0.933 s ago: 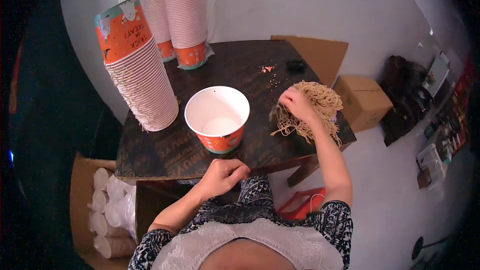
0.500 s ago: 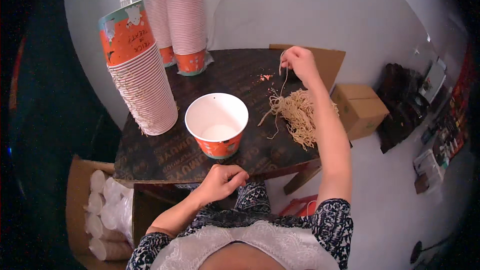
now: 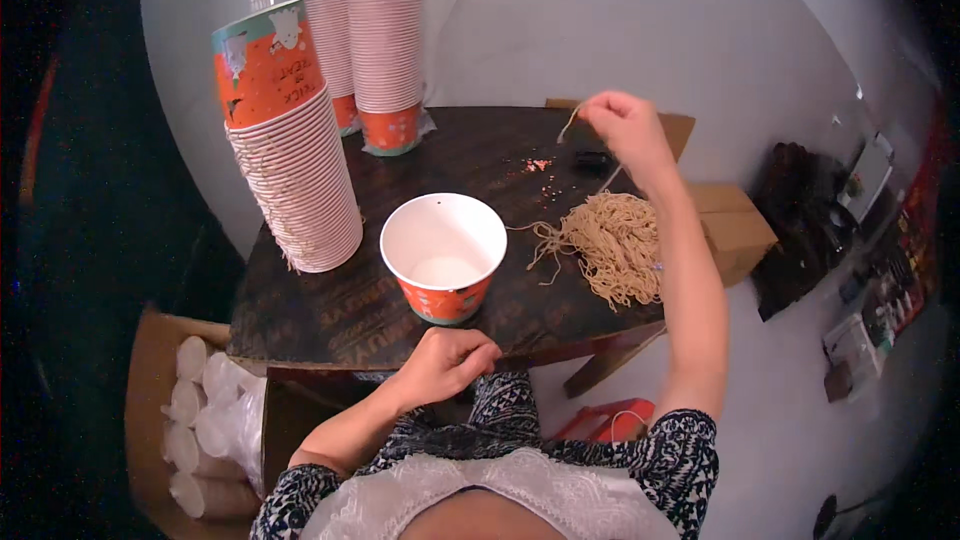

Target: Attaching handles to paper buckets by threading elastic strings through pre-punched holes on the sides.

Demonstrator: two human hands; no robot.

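Lying in a tangled heap on the dark table (image 3: 330, 330), the strings (image 3: 610, 245) sit just right of the cup (image 3: 443, 255), a few loose ends trailing toward it. The right hand (image 3: 625, 130) is raised above the heap, pinching one string (image 3: 568, 125) between thumb and fingers. The left hand (image 3: 445, 365) rests at the table's near edge, curled loosely, holding nothing. The cup stands upright and open. A leaning cup stack (image 3: 290, 155) rises at the left, with two more stacks (image 3: 375, 50) by the wall. A box (image 3: 735, 230) stands beside the table.
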